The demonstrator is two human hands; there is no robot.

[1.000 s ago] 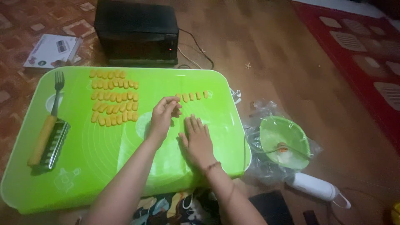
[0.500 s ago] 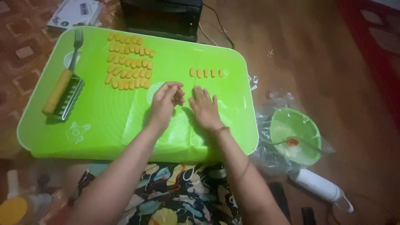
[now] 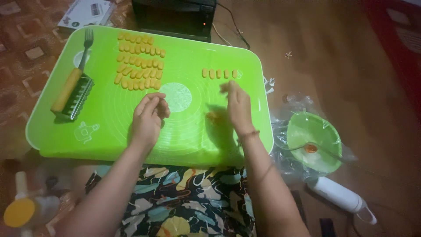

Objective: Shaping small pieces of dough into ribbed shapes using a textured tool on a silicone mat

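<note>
Fingers on the left hand (image 3: 149, 116) curl loosely inward over the green mat (image 3: 188, 136), and whether they close on a bit of dough I cannot tell. The right hand (image 3: 237, 107) is lifted and blurred, its fingertips (image 3: 226, 87) pinched together; a small orange piece may sit between them, but the blur hides it. Half a second ago both hands lay side by side, pressed flat to the mat — now they have drawn apart, the right one rising toward the short row of dough pieces (image 3: 218, 73). That reads as rolling finished and a fresh piece on its way to join the five already lined up there, though this is only a judgement. A faint orange smear (image 3: 212, 116) shows on the mat beside the right wrist.

Farther left, the big batch of dough pieces (image 3: 138, 61) lies in neat rows. A fork (image 3: 86, 46) and a yellow-handled ridged tool (image 3: 72, 94) rest near the mat's left edge.

The mat lies on a wooden floor (image 3: 342, 57) — a black oven (image 3: 175, 15) stands just behind it, its cord trailing right. A green bowl (image 3: 313, 140) on crinkled plastic sits to the right, with a white bottle (image 3: 337, 195) lying near it. A patterned cloth covers the lap.
</note>
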